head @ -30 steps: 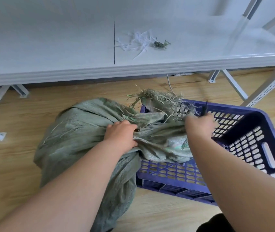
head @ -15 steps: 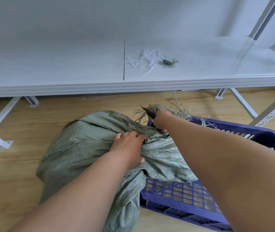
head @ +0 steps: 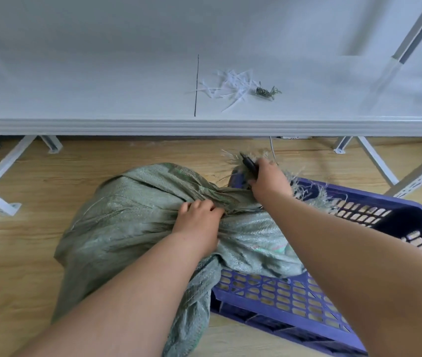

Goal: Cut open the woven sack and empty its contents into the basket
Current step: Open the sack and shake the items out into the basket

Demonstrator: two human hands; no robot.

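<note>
Head view shows the woven sack (head: 138, 225) lying on the wooden floor at centre frame, its gathered, frayed neck draped over the near left corner of the blue basket (head: 295, 302) at lower right. The left hand (head: 198, 222) has its fingers curled into the bunched fabric just below the neck, clamped on it, while the right hand (head: 269, 180) is closed around a dark cutting tool (head: 248, 163) whose tip points up and left into the frayed strands. The main risk, as I judge it, is the blade slipping toward the left hand, which sits near the cutting line. If the neck gives way suddenly, contents may spill onto the floor instead, since most of the sack rests outside the basket. Loose fibres may also snag the tool. Above, on the white bench (head: 102, 99), lie white strips (head: 230, 86) and a small green clump (head: 265, 90), well apart from the work
</note>
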